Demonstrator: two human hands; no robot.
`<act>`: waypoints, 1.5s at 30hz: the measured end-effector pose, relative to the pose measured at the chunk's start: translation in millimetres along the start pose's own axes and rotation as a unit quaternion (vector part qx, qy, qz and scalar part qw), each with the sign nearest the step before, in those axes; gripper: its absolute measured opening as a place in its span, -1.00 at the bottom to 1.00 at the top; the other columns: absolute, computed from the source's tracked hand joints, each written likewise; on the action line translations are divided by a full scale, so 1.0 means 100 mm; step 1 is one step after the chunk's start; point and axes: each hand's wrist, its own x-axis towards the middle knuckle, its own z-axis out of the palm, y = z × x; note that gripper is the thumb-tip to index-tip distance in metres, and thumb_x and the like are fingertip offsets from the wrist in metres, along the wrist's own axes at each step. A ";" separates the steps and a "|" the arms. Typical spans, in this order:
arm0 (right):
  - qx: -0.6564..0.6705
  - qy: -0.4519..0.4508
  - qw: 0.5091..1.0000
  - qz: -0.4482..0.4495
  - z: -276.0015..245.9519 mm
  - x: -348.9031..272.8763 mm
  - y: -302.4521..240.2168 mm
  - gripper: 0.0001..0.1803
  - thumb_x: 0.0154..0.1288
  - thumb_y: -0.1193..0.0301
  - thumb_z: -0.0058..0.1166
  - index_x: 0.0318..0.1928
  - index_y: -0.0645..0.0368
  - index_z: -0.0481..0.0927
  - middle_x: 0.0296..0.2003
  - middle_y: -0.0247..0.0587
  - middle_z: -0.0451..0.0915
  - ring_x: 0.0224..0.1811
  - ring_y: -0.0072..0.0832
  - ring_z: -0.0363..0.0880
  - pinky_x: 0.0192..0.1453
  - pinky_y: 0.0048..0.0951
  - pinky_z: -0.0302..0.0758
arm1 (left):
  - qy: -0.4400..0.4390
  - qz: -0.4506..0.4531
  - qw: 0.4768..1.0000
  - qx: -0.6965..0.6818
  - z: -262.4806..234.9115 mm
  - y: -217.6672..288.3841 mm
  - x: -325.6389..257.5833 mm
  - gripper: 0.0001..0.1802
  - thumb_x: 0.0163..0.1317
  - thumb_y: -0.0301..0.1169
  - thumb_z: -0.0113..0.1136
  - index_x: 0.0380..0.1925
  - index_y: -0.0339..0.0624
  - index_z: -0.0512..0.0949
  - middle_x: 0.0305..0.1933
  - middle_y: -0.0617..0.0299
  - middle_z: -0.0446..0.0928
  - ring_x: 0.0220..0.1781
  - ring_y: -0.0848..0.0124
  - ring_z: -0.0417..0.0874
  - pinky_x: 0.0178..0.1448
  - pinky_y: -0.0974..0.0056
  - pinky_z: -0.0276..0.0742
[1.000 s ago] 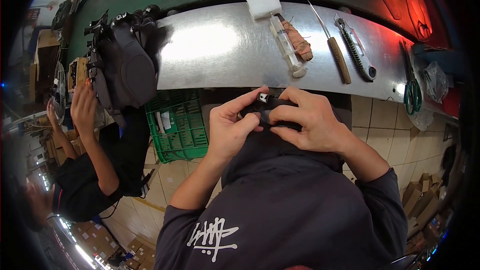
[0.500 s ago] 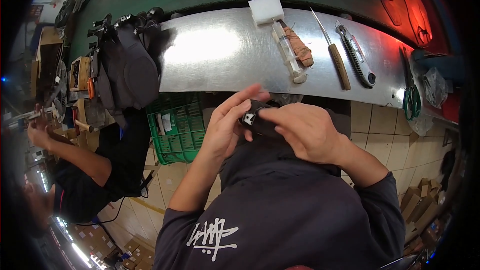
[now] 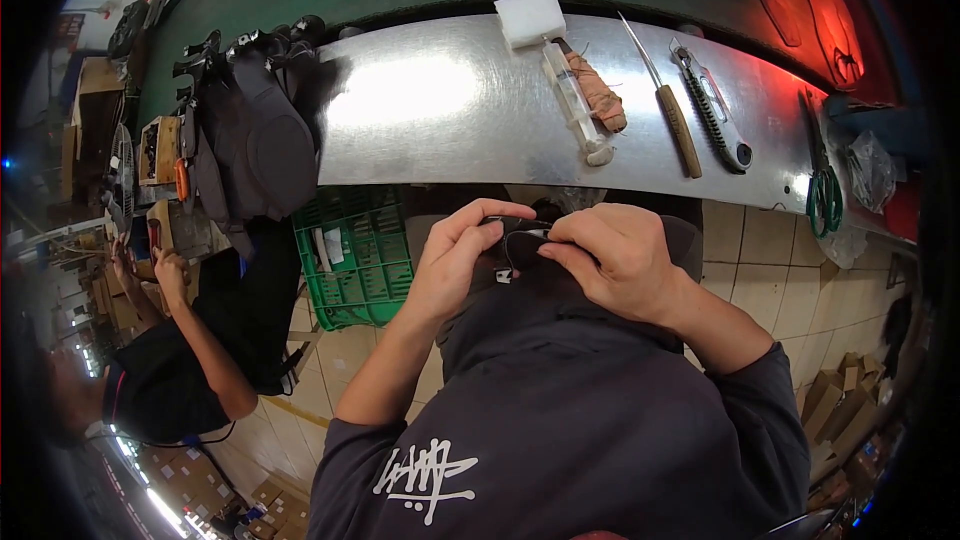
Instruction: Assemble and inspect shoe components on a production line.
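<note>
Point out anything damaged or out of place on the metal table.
The wrapped tool beside the syringe on the metal table looks odd: its brown wrapping is wrinkled and ragged, unlike the smooth awl handle.

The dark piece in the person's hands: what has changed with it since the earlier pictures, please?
The dark piece was turned: its metal clip now sits lower, nearer the person's body. The right hand, stretched over it a moment ago, now pinches its edge; the left hand still holds it. The syringe, awl and cutter stayed on the metal table.
</note>
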 end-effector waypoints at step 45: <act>0.235 -0.222 0.930 0.176 -0.43 0.45 -0.06 -0.89 0.26 0.47 0.20 -0.36 0.23 0.58 -0.46 -0.39 0.58 -0.44 -0.72 0.46 -0.37 -0.56 0.39 | -0.003 0.125 0.987 0.104 -0.13 0.38 -0.26 -0.84 0.17 -0.47 0.24 -0.30 -0.36 0.63 -0.44 0.18 0.59 -0.56 0.55 0.55 -0.47 0.48 0.45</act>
